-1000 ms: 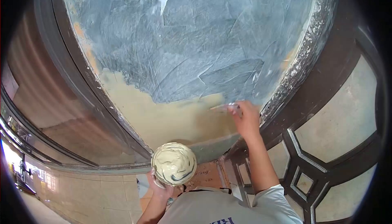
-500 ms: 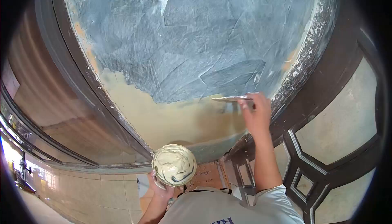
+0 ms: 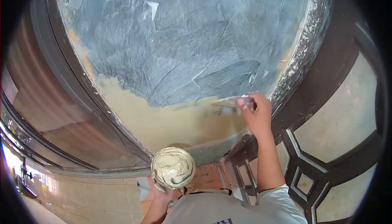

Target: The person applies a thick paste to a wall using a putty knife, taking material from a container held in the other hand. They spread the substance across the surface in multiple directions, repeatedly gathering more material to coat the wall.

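Note:
My right hand [image 3: 258, 112] is closed on a thin, flat scraper [image 3: 228, 100], blurred by motion, at the lower right of the wall surface. The scraper lies near the line where a streaky blue-grey coat [image 3: 183, 56] meets a smooth cream area [image 3: 163, 126]. Lower down, my left hand [image 3: 161, 191] holds a round bowl [image 3: 173, 167] from below, its fingers partly hidden. Thick cream paste with swirls and a dark streak fills the bowl.
Dark frames border the wall surface, with a paint-flecked edge [image 3: 304, 48] at the right. Glass panels [image 3: 77, 142] stand at the left. A dark lattice [image 3: 318, 163] with pale panels is at the right. Below are floor tiles [image 3: 94, 191] and a brown board [image 3: 208, 175].
The view has shifted slightly, moving the wall surface a little left and down in the frame. The scraper in my right hand is now blurred and seen at a changed angle.

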`<state>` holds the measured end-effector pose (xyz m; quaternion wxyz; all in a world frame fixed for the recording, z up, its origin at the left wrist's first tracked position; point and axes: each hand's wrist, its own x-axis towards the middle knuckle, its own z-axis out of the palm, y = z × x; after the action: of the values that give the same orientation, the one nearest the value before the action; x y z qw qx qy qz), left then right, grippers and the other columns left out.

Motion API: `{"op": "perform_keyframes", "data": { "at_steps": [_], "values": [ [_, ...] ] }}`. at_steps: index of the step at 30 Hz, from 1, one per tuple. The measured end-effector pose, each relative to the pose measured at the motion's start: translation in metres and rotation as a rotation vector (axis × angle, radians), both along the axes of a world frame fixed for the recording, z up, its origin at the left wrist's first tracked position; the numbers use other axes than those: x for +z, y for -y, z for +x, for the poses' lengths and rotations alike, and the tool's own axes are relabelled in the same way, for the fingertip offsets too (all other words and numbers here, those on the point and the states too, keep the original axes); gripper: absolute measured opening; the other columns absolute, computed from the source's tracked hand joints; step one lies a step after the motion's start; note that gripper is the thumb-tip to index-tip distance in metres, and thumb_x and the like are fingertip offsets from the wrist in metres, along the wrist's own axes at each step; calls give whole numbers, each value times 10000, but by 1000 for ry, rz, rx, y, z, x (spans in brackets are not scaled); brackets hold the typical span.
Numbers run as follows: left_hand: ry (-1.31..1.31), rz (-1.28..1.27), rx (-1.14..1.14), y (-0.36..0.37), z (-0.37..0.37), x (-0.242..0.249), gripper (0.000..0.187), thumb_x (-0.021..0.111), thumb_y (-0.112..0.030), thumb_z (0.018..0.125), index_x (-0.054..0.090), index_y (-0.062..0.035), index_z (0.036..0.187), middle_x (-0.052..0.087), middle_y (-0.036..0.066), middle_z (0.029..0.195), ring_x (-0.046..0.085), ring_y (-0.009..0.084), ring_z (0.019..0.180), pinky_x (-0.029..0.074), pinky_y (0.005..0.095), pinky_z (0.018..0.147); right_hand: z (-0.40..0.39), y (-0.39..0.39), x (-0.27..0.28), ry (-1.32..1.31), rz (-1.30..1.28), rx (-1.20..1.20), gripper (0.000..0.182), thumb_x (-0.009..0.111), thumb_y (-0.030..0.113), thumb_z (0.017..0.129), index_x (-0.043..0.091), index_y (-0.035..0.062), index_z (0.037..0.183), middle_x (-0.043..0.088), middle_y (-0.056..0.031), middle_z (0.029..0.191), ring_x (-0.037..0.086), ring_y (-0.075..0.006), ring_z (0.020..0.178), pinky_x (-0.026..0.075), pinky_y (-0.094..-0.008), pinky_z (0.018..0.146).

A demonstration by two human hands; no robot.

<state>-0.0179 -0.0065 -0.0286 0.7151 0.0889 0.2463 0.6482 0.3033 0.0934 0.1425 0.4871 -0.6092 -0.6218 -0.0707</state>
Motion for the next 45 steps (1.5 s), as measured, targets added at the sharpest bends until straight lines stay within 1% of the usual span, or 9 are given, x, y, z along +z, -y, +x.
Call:
{"op": "perform_keyframes", "data": {
  "at_steps": [5, 16, 19, 24, 27, 31, 37, 40, 45],
  "values": [
    [-22, 24, -15, 4, 2, 0, 631, 412, -477, 886, 467, -51, 1348, 540, 136, 1328, 547, 304, 1192, 461, 443, 1012, 14, -3, -58, 247, -333, 194, 193, 711, 218, 806, 623, 105, 936, 618, -58, 870, 594, -266, 825, 367, -405, 754],
    [-27, 79, -130, 6, 20, 2, 594, 394, -470, 901, 500, -54, 1312, 564, 115, 1290, 573, 286, 1149, 490, 425, 974, 24, -11, -17, 22, 56, 43, 191, 705, 196, 814, 624, 87, 948, 619, -83, 879, 591, -304, 823, 382, -414, 767],
    [-2, 66, -146, 8, 24, -2, 597, 404, -467, 897, 496, -53, 1317, 564, 122, 1289, 572, 289, 1153, 495, 426, 968, 28, -8, -36, 310, -184, 157, 193, 715, 220, 808, 630, 113, 945, 619, -47, 862, 602, -264, 828, 375, -406, 757],
    [53, 104, -136, 8, 34, -8, 618, 421, -462, 883, 472, -56, 1345, 558, 136, 1296, 565, 298, 1168, 493, 426, 974, 34, -22, -34, 414, -101, 136, 183, 717, 225, 816, 624, 100, 913, 598, -58, 817, 596, -268, 819, 385, -399, 734],
    [-75, 17, -63, 5, 44, -15, 683, 455, -498, 859, 444, -29, 1355, 548, 149, 1310, 548, 312, 1186, 470, 439, 993, 36, -18, 11, 38, 171, 14, 187, 717, 187, 815, 607, 54, 887, 587, -108, 804, 581, -299, 784, 429, -403, 651],
    [-12, -17, -14, 5, 57, -13, 646, 425, -437, 859, 443, -30, 1362, 538, 147, 1330, 550, 315, 1182, 457, 444, 1010, 41, -27, 10, 257, 0, 353, 193, 721, 188, 804, 627, 63, 917, 610, -112, 818, 609, -318, 789, 455, -417, 668],
    [48, -1, 14, 10, 66, -30, 624, 404, -431, 867, 456, -41, 1353, 539, 147, 1329, 533, 315, 1202, 437, 452, 1028, 32, -32, -52, 490, -137, 287, 185, 704, 223, 810, 652, 89, 927, 643, -110, 869, 621, -326, 814, 480, -420, 699],
    [67, -16, 23, 13, 69, -45, 637, 416, -450, 862, 459, -42, 1350, 538, 152, 1330, 536, 318, 1199, 439, 452, 1025, 32, -33, -32, 214, 122, 162, 176, 691, 239, 823, 640, 97, 912, 635, -102, 862, 619, -322, 825, 479, -423, 714],
    [66, -41, -17, 21, 77, -37, 686, 459, -483, 833, 455, -41, 1358, 542, 148, 1328, 554, 320, 1179, 461, 437, 1003, 18, -25, -46, 206, -40, 300, 178, 691, 214, 825, 640, 78, 928, 635, -112, 868, 619, -328, 811, 487, -420, 708]
  ]
}}
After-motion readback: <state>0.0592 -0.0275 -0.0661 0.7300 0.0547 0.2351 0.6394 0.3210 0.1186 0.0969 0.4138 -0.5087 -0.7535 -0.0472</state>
